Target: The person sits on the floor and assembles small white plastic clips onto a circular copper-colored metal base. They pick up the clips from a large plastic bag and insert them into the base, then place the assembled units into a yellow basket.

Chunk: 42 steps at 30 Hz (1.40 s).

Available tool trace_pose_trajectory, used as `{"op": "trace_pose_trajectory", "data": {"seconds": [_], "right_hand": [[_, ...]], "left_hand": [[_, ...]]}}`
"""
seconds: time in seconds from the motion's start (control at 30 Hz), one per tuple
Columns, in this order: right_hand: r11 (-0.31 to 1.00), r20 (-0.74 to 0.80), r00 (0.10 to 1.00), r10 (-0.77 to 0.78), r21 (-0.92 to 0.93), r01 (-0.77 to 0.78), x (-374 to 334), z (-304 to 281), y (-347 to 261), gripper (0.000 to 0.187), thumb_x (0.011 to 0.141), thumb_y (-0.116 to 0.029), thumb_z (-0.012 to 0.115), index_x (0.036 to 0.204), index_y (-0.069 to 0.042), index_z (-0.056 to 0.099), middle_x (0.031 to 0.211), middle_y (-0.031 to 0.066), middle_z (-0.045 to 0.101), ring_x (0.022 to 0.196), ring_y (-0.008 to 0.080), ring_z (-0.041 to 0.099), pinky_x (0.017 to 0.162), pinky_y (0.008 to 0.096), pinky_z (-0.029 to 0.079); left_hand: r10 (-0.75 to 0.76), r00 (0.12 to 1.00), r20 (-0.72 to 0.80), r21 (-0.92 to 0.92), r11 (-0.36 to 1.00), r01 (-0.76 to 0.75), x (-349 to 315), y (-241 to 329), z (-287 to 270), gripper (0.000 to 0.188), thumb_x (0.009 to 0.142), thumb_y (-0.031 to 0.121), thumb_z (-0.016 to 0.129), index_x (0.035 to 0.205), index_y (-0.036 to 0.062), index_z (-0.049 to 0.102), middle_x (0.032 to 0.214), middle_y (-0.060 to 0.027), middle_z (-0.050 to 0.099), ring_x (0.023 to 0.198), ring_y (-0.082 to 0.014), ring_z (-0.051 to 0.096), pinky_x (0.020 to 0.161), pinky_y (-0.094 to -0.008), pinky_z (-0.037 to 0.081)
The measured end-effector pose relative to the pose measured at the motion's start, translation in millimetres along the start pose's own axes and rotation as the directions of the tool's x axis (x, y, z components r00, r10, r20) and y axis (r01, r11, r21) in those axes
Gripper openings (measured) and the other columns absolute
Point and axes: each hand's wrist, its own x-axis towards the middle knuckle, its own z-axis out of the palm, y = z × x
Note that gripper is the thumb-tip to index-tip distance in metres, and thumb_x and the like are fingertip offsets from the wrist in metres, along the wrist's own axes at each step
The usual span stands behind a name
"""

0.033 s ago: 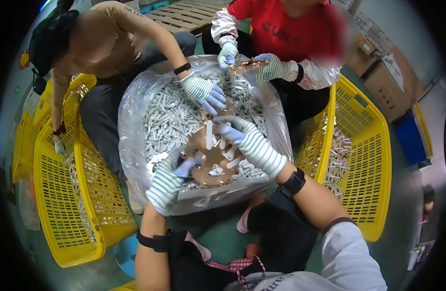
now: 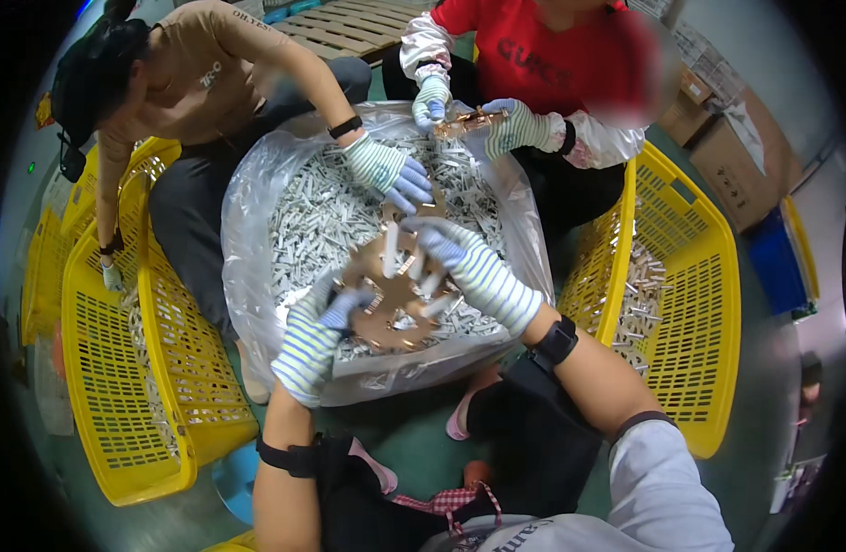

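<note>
My left hand, in a blue-and-white striped glove, grips the left edge of a flat copper-brown plate with small shiny metal clips along its notched rim. My right hand, gloved alike, is bent over the plate's upper right side. Its fingers are drawn together, and what they hold is blurred and partly hidden. Below its fingertips several white strips hang or drop at the plate, smeared by motion. The plate is above a large clear plastic bag holding a heap of small white-grey strips.
At the far left a co-worker's gloved hand reaches over the heap. Across from me another person's gloved hands hold a copper-coloured piece. Yellow slotted baskets with small parts flank the bag. Cardboard boxes stand at the right.
The copper-brown plate is tilted slightly differently, showing more of its face. The white strips near my right fingertips have shifted and blurred. My left hand has moved slightly left.
</note>
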Motion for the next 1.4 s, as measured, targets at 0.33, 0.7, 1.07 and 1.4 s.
{"op": "trace_pose_trajectory", "data": {"seconds": [0.33,0.7,1.07,1.4], "right_hand": [[0.252,0.157,0.820,0.550,-0.967,0.016,27,-52,115,0.031,0.084,-0.019,0.058,0.111,-0.006,0.063,0.108,0.0182,0.066,0.098,0.0360,0.063,0.086,0.0430,0.048],[0.011,0.124,0.839,0.530,-0.990,0.139,31,-46,129,0.034,0.080,-0.014,0.062,0.113,-0.006,0.063,0.108,0.0214,0.066,0.098,0.0399,0.064,0.084,0.0455,0.050],[0.372,0.103,0.986,-0.129,-0.917,0.145,23,-72,47,0.032,0.092,-0.022,0.057,0.118,-0.004,0.064,0.106,0.0191,0.067,0.099,0.0360,0.063,0.089,0.0409,0.048],[0.506,0.018,0.843,-0.537,-0.793,0.339,-15,-13,-18,0.025,0.089,-0.017,0.062,0.108,-0.001,0.065,0.095,0.0157,0.069,0.089,0.0279,0.066,0.082,0.0371,0.051]], "left_hand": [[0.150,0.943,-0.296,-0.128,0.972,-0.195,12,-17,-34,0.033,0.093,0.013,0.059,0.121,-0.0046,0.058,0.091,-0.0050,0.065,0.079,-0.0107,0.058,0.076,-0.0247,0.047],[0.068,0.967,-0.246,-0.243,0.961,-0.129,6,-8,-28,0.037,0.092,0.008,0.059,0.128,-0.0013,0.056,0.091,-0.0011,0.061,0.075,-0.0069,0.056,0.068,-0.0208,0.049],[0.071,0.975,-0.209,-0.205,0.972,-0.114,7,-8,-17,0.032,0.093,0.022,0.063,0.117,0.0001,0.063,0.087,-0.0003,0.062,0.066,-0.0062,0.054,0.062,-0.0200,0.047],[0.149,0.981,-0.126,0.069,0.988,-0.141,0,-11,-5,0.047,0.078,0.006,0.058,0.124,-0.0004,0.055,0.109,-0.0128,0.061,0.098,-0.0197,0.058,0.088,-0.0304,0.047]]}}
